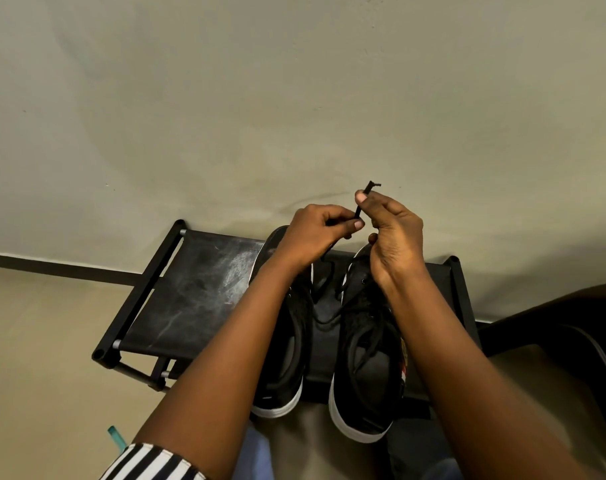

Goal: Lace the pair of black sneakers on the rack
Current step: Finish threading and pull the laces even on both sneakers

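Two black sneakers with white soles stand side by side on the black rack [197, 299], toes toward the wall. The left sneaker [284, 362] is partly hidden under my left forearm. The right sneaker [367, 368] has loose black lacing across its eyelets. Above the toes, both hands hold one black lace [359, 210]. My left hand [315, 233] pinches it between thumb and fingers. My right hand [391, 230] pinches it higher up, and the frayed lace tip sticks out above the thumb. More lace hangs down between the two shoes.
The rack stands against a pale wall with a dark skirting strip [59, 268]. A dark piece of furniture [564, 327] sits at the right. A small teal object [116, 436] lies on the floor by my striped left sleeve [149, 462].
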